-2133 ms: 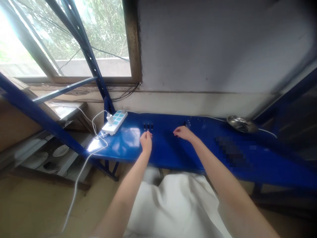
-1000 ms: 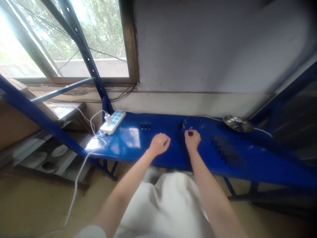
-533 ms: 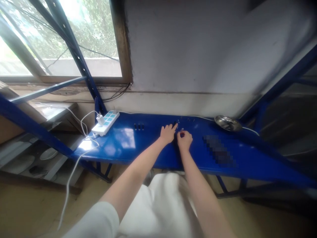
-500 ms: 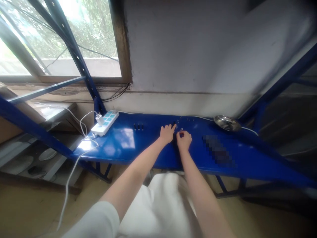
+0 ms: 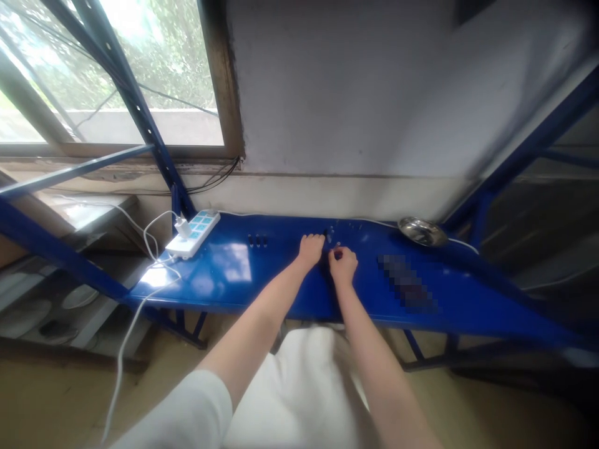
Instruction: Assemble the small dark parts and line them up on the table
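Observation:
My left hand (image 5: 311,251) is over the middle of the blue table, its fingers curled together. A small dark piece (image 5: 326,232) shows at its fingertips, too small to name. Just to the right, my right hand (image 5: 343,267) is closed in a pinch, thumb and forefinger forming a ring. What it holds, if anything, is hidden. Several tiny clear parts (image 5: 330,237) lie on the table just beyond both hands. Three small dark cylindrical pieces (image 5: 258,241) stand in a row to the left of my left hand.
A white power strip (image 5: 193,234) with a plug and cable sits at the left end of the blue table (image 5: 281,293). Toward the back right is a shiny metal dish (image 5: 422,231). A blurred dark object (image 5: 406,282) lies right of my hands. Blue rack posts (image 5: 135,93) frame both sides.
My left hand's fingers, spread before, have drawn together and curled. My right hand keeps its pinch in nearly the same place. The whole view has shifted slightly.

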Demonstrator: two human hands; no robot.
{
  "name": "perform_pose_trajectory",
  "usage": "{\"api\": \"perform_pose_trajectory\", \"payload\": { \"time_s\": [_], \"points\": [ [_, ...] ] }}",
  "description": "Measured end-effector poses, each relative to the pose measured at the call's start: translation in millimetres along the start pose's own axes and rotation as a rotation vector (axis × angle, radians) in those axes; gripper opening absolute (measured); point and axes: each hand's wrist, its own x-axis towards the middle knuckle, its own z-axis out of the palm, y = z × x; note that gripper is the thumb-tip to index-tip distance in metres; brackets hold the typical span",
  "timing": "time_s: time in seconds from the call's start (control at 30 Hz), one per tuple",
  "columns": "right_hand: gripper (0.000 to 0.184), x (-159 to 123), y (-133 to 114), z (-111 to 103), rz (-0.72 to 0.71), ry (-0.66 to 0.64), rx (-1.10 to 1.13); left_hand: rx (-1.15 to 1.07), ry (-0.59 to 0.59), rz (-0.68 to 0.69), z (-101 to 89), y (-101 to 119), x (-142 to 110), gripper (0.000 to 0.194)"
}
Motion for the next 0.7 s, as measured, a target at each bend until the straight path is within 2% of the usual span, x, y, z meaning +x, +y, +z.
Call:
{"api": "perform_pose_trajectory", "payload": {
  "time_s": [0.13, 0.3, 0.5, 0.7],
  "points": [
    [0.014, 0.0, 0.6, 0.2, -0.019, -0.003, -0.023, -0.25, 0.091, -0.054, -4.4, -6.0, -1.8, 0.015],
    [0.017, -0.6, 3.2, 3.4, -0.053, -0.007, -0.067, -0.522, 0.185, -0.021, -19.3, -10.4, -12.6, 0.01],
    [0.017, -1.6, 1.8, 3.4, -0.104, -0.035, -0.115, -0.528, 0.155, 0.028, -37.6, -7.3, -23.7, 0.01],
    [0.018, -2.3, -0.3, 2.7, -0.161, -0.054, -0.127, -0.515, 0.167, 0.039, -42.8, -7.3, -28.3, 0.011]
  ]
}}
